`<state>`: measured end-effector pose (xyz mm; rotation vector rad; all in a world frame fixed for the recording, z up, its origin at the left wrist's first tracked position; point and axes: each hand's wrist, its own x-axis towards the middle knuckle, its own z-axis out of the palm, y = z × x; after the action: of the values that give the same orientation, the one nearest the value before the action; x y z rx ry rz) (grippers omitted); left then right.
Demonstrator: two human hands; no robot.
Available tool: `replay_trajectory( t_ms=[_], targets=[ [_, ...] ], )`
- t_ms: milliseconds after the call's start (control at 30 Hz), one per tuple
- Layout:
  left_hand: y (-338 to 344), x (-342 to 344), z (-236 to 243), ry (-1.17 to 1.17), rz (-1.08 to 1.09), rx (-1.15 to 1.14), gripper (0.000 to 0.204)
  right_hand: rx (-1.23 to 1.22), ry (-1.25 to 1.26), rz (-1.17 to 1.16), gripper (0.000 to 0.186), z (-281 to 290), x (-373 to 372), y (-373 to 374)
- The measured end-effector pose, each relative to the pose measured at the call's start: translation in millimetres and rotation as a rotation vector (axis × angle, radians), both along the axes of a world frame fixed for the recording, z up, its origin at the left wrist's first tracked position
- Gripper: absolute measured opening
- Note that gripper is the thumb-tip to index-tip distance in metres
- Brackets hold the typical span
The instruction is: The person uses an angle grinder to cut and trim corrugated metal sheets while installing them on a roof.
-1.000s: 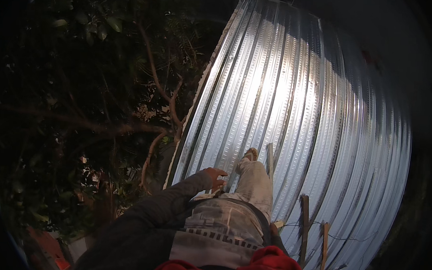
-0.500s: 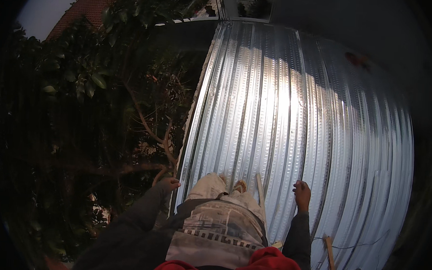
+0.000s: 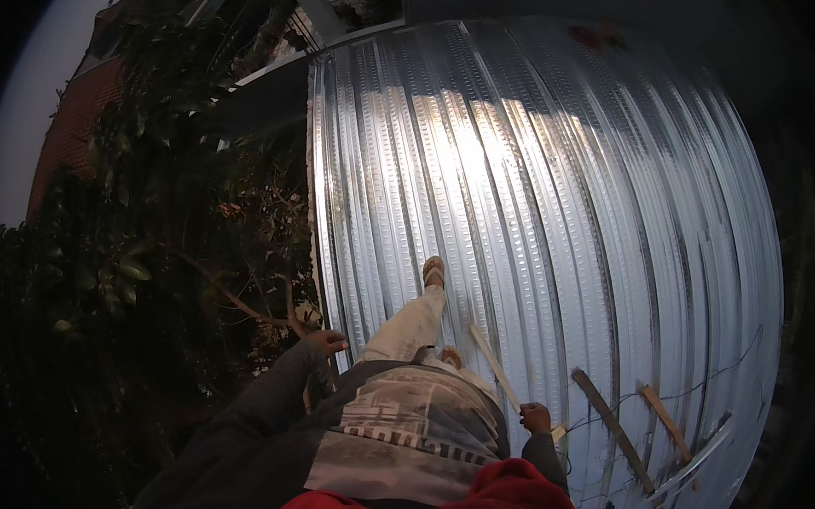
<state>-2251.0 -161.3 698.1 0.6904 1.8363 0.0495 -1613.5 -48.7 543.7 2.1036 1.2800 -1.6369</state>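
My right hand [image 3: 535,417] hangs beside my right hip with its fingers curled closed, and nothing shows in it. Just past it, a pale wooden strip [image 3: 493,363] lies on the ribbed metal sheeting [image 3: 537,252]; its near end disappears around my hand, which seems to pass above it. My left hand [image 3: 330,342] is held out by my left side, fingers loosely stretched and holding nothing, close to the sheeting's left edge. One sandalled foot [image 3: 433,272] is planted ahead on the ribs, and the other is partly hidden under my clothing.
Two wooden battens [image 3: 615,431] and a metal strip [image 3: 694,461] lie at the lower right, with a thin wire [image 3: 715,374] nearby. Along the left edge stands a leafy tree [image 3: 130,268]. A pale ledge [image 3: 359,36] borders the far end. Shadow covers the far sheeting.
My view has turned right and one foot has stepped forward. My right hand has dropped back toward my hip, near the wooden strip. More battens have come into view at right.
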Motion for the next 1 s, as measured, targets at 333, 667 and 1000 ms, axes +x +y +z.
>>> replay_trajectory(
  t_ms=[333, 667, 1000],
  targets=[
    [312.7, -134.3, 87.2, 0.133, -0.276, 0.164, 0.057, 0.202, 0.176, -0.432, 0.031, 62.6, -105.5, 167.1],
    [614.1, -54.3, 127.2, 0.115, -0.669, 0.529, 0.050, 0.389, 0.057, 0.378, 0.028, 9.8, -87.9, 202.4],
    [731.5, 48.8, -3.1, -0.083, -0.292, 0.273, 0.061, 0.317, 0.066, 0.172, 0.027, 35.0, -55.5, 729.3]
  ],
)
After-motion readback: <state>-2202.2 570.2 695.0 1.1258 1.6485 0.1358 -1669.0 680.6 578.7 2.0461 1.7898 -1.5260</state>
